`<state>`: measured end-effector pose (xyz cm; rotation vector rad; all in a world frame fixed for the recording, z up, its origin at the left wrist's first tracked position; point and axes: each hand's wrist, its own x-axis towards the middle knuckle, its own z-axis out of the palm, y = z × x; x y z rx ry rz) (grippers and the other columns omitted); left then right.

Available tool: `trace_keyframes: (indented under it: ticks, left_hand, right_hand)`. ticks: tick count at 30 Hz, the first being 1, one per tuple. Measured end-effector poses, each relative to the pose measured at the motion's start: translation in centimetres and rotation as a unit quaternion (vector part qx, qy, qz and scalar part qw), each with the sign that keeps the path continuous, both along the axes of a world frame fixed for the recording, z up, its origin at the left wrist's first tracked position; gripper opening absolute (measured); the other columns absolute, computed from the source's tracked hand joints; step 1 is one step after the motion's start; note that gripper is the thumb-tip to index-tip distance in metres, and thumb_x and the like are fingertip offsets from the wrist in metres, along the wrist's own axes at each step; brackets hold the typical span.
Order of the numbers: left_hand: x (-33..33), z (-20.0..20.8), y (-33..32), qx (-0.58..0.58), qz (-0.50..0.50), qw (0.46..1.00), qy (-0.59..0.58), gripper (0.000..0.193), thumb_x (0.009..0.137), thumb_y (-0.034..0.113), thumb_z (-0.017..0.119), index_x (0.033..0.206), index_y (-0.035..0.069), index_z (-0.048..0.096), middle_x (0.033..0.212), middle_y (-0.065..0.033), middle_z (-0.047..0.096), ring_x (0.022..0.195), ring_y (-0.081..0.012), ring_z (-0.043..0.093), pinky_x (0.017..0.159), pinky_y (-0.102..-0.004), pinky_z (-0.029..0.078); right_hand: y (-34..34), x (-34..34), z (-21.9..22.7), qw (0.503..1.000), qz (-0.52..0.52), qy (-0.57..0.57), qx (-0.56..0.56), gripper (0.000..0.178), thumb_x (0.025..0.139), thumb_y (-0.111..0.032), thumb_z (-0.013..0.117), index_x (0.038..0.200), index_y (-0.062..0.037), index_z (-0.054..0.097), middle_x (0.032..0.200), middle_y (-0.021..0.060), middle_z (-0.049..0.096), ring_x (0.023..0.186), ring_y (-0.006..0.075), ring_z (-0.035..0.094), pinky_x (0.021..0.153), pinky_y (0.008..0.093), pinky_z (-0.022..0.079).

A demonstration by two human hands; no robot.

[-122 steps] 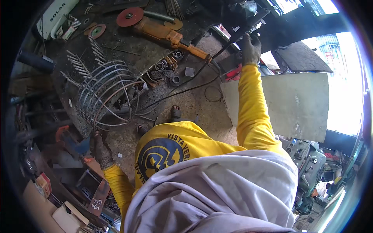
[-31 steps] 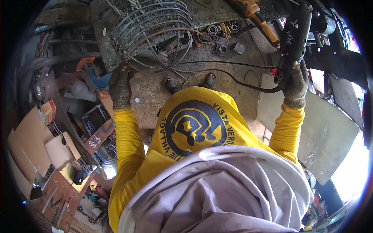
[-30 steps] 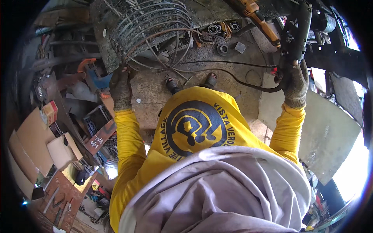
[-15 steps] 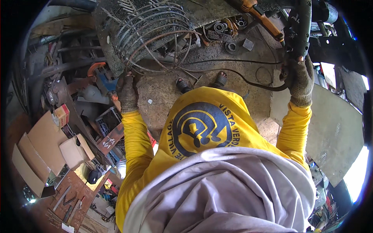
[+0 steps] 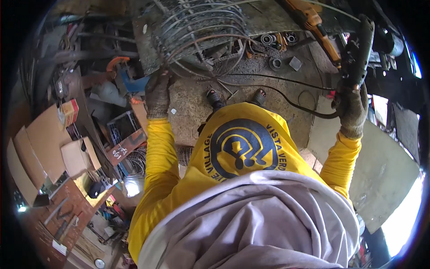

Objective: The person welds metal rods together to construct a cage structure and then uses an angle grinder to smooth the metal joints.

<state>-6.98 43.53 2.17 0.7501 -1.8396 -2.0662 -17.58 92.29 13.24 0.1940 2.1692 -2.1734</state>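
Note:
My left hand (image 5: 157, 95), in a worn knit glove, is closed around the near left end of a cage of bent metal rods (image 5: 201, 40). The cage has several curved hoops joined by ribbed crossbars, and it rests on a dark metal worktop (image 5: 150, 56). In my gloved right hand (image 5: 351, 112) is a long grey welding electrode holder (image 5: 368, 42), raised upright at the right. A thin rod (image 5: 336, 9) slants up and left from its tip. From near that hand a black cable (image 5: 293, 101) loops left toward the cage.
An orange angle grinder (image 5: 320, 33) lies on the worktop at the far right. Metal rings (image 5: 275, 63) and scrap sit beyond my feet. Cardboard boxes (image 5: 49, 139) and a brown board with hand tools (image 5: 53, 219) stand at the left. A large pale sheet (image 5: 380, 166) leans at the right.
The view has shifted, so the cage and my left hand appear further right. The thin rod at the holder's tip now shows. Both hands keep their hold.

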Motion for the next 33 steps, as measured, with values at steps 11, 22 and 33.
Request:
trace_keyframes:
  ticks: [11,22,33]
  left_hand:
    - [0.2,0.4,0.2,0.013,-0.023,1.000,0.013,0.024,0.090,0.013,0.064,0.109,-0.002,0.062,0.099,-0.0093,0.065,0.092,-0.0183,0.063,0.083,-0.0331,0.055]
    - [0.4,-0.4,-0.1,0.103,-0.062,0.989,0.088,0.026,0.091,0.014,0.063,0.112,-0.002,0.062,0.105,-0.0100,0.064,0.095,-0.0183,0.063,0.085,-0.0348,0.054]
    - [0.2,-0.4,0.0,0.071,-0.054,0.994,0.066,0.025,0.090,0.012,0.064,0.111,-0.002,0.062,0.106,-0.0093,0.064,0.095,-0.0180,0.063,0.084,-0.0332,0.054]
  right_hand:
    - [0.3,-0.6,-0.4,0.999,0.027,-0.023,-0.034,0.053,0.087,-0.033,0.065,0.122,0.0016,0.046,0.089,0.0119,0.061,0.063,0.0176,0.058,0.048,0.0275,0.048]
    - [0.1,-1.2,1.1,0.991,0.120,-0.010,-0.055,0.043,0.086,-0.022,0.059,0.119,0.0029,0.049,0.089,0.0105,0.061,0.066,0.0152,0.058,0.057,0.0244,0.047]
    - [-1.5,-1.2,1.2,0.985,0.139,0.035,-0.096,0.053,0.089,-0.032,0.065,0.123,0.0026,0.043,0.081,0.0096,0.057,0.056,0.0160,0.057,0.043,0.0271,0.048]
